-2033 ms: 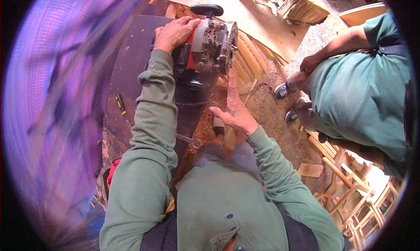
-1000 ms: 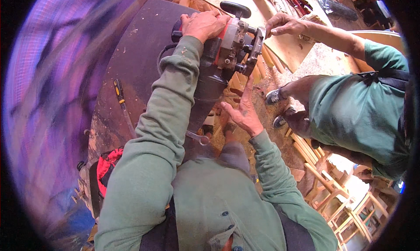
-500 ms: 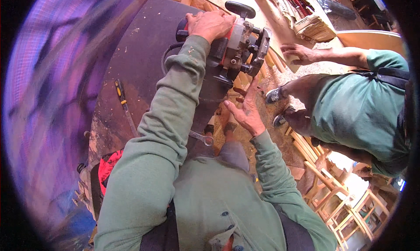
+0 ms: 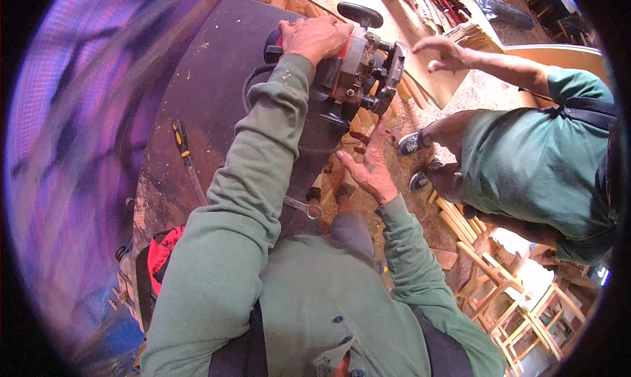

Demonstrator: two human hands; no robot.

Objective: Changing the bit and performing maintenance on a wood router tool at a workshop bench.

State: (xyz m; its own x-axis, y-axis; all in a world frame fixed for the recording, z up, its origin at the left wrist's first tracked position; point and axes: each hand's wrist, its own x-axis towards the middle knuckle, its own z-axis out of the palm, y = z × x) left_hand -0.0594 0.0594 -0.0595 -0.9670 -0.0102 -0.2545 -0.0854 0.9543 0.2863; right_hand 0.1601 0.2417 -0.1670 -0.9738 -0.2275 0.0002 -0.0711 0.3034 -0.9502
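A plunge router in red, black and grey metal lies on its side on the dark tabletop, its round base facing right over the table's edge. My left hand is closed over the router's motor body. Below the base, my right hand has its fingers stretched out and its thumb apart. One fingertip is close to the base's lower rim; whether it touches I cannot tell. The black cord loops under my left forearm. Nearer to me lie a file with a black and yellow handle and a ring spanner.
At the right stands another person in a green shirt, one hand held out toward the router. Wooden chair frames are piled at the lower right. A pale board lies beyond the router. Red cloth hangs by the table's near corner.
The other person's hand has lifted and shifted slightly left, and their body has moved a little. My hands and the router have stayed in place.
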